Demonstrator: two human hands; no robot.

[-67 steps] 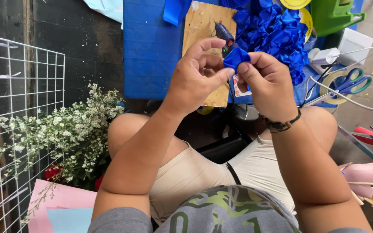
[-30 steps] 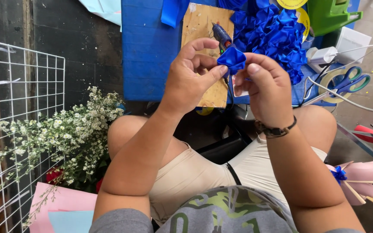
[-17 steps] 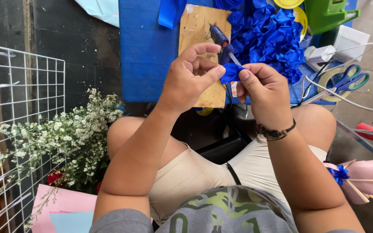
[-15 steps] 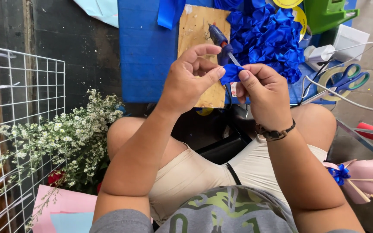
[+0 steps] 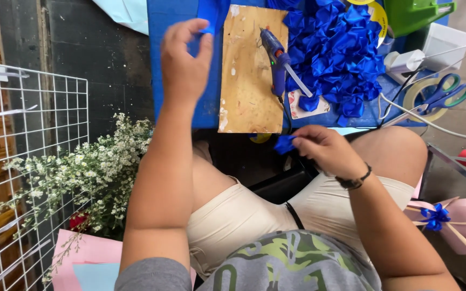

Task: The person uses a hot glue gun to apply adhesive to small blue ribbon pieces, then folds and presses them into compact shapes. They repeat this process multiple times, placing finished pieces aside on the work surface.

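Note:
My left hand [image 5: 183, 64] is stretched forward over the blue tabletop [image 5: 171, 81], thumb and forefinger pinched on the end of a blue ribbon strip [image 5: 210, 16]. My right hand [image 5: 324, 151] stays low above my lap and pinches a small folded blue ribbon piece [image 5: 283, 144]. Between the hands lies a wooden board [image 5: 246, 81] with a blue glue gun [image 5: 276, 59] resting on it. A heap of folded blue ribbon pieces [image 5: 335, 54] sits to the right of the board.
Scissors [image 5: 442, 96] and a tape roll [image 5: 417, 102] lie at the right with white cords and a green container [image 5: 419, 13]. White flowers [image 5: 82, 172], a wire grid [image 5: 22, 151] and pink paper [image 5: 79, 256] are at the left. A pink cone with a blue bow [image 5: 451, 218] is lower right.
The hands were together folding one blue ribbon piece. Now they have parted: the left hand reached forward to the ribbon strip, the right dropped toward my lap with the folded piece.

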